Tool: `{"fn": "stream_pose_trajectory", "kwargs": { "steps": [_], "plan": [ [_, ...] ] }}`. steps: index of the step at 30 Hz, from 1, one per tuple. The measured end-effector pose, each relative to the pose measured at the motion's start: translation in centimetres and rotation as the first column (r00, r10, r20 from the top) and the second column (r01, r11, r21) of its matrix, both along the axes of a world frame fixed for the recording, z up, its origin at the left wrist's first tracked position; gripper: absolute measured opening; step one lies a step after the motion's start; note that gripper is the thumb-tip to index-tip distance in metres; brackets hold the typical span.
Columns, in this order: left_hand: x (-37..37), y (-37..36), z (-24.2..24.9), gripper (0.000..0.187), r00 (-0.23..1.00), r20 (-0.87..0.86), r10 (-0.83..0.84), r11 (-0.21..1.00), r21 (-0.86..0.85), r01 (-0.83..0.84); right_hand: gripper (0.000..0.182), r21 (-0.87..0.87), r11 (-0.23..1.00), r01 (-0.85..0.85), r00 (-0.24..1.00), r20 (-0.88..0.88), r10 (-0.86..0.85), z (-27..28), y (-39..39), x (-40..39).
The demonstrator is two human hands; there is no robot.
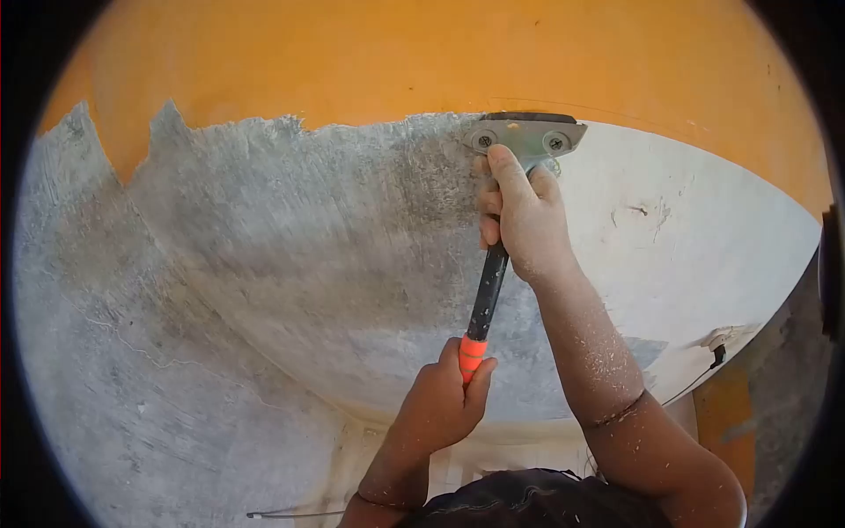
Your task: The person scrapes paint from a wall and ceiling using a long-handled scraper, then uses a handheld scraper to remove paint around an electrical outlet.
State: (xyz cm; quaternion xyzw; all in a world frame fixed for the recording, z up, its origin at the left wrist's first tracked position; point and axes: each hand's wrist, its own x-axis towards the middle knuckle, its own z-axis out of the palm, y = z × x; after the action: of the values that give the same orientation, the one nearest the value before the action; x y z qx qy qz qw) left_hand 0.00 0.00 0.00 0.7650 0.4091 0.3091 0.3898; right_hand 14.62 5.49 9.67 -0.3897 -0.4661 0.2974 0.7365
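A long-handled wall scraper [487,295] leans up against the wall, its wide metal head with two screws lying where grey surface, white layer and orange paint meet. My right hand [531,216] is closed around the handle just below the head, thumb lying upward along it. Lower down, my left hand [444,400] is wrapped around the orange end of the black handle. Pale dust and flakes cover my right forearm. The blade's edge is partly hidden by its dark holder.
Orange paint [370,53] covers the upper wall, with a ragged lower edge. Bare grey wall [290,255] spreads to the left, and a white patch [687,220] lies to the right. A dark fitting [718,355] sticks out at lower right. A thin wire [295,514] lies at the bottom.
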Motion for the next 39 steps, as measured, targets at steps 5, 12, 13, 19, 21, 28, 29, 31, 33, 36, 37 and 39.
{"fn": "stream_pose_trajectory", "kwargs": {
  "steps": [5, 12, 13, 19, 21, 28, 29, 31, 33, 36, 37, 39],
  "plan": [
    [0.2, -0.2, -1.0, 0.023, 1.0, 0.026, -0.008, 0.999, 0.054, 0.007, 0.034, -0.04, 0.999, 0.006, 1.0, 0.014, -0.006, -0.7, -0.3, 0.3],
    [0.3, 0.0, -0.4, 0.024, 1.0, 0.029, -0.009, 1.0, 0.013, 0.009, 0.036, -0.023, 1.0, 0.006, 0.999, 0.048, -0.005, -0.5, -0.2, 0.4],
    [0.3, -0.1, -0.9, 0.024, 1.0, 0.025, -0.011, 1.0, 0.019, 0.01, 0.036, -0.026, 1.0, 0.006, 0.999, 0.045, -0.005, -0.8, -0.3, 0.5],
    [0.3, 0.2, 0.1, 0.023, 1.0, 0.019, -0.012, 1.0, 0.01, 0.011, 0.036, -0.039, 0.999, 0.028, 0.997, 0.072, -0.025, 0.1, 0.0, 0.5],
    [0.3, 0.1, -0.5, 0.023, 0.999, 0.034, -0.012, 1.0, 0.015, 0.012, 0.036, -0.048, 0.998, 0.043, 0.997, 0.062, -0.04, -0.4, -0.1, 0.5],
    [0.2, 0.5, 0.0, 0.022, 0.999, 0.036, -0.022, 1.0, 0.018, 0.022, 0.035, -0.027, 0.999, 0.046, 0.995, 0.094, -0.043, 0.0, -0.2, 0.4],
    [0.1, 0.5, 0.0, 0.022, 0.999, 0.032, -0.025, 1.0, 0.0, 0.025, 0.035, -0.03, 0.998, 0.06, 0.994, 0.096, -0.057, -0.1, -0.2, 0.4],
    [0.2, 0.4, -0.8, 0.022, 0.999, 0.032, -0.04, 0.999, 0.021, 0.039, 0.035, -0.045, 0.997, 0.069, 0.993, 0.094, -0.065, -0.8, -0.3, 0.6],
    [0.4, 0.6, -0.7, 0.022, 0.998, 0.042, -0.05, 0.998, 0.046, 0.048, 0.035, -0.057, 0.996, 0.073, 0.992, 0.103, -0.067, -0.6, -0.2, 0.7],
    [0.2, 0.8, 0.3, 0.022, 0.998, 0.019, -0.057, 0.998, 0.012, 0.057, 0.035, -0.023, 0.997, 0.07, 0.991, 0.12, -0.066, 0.1, -0.1, 0.5],
    [0.2, 0.8, 0.2, 0.021, 0.999, 0.021, -0.047, 0.999, 0.027, 0.046, 0.034, -0.028, 0.997, 0.068, 0.992, 0.106, -0.064, 0.1, -0.1, 0.5],
    [0.5, 0.6, -0.5, 0.021, 0.999, 0.022, -0.041, 0.998, 0.043, 0.04, 0.033, -0.034, 0.997, 0.07, 0.994, 0.092, -0.066, -0.3, -0.3, 0.6]
  ]
}}
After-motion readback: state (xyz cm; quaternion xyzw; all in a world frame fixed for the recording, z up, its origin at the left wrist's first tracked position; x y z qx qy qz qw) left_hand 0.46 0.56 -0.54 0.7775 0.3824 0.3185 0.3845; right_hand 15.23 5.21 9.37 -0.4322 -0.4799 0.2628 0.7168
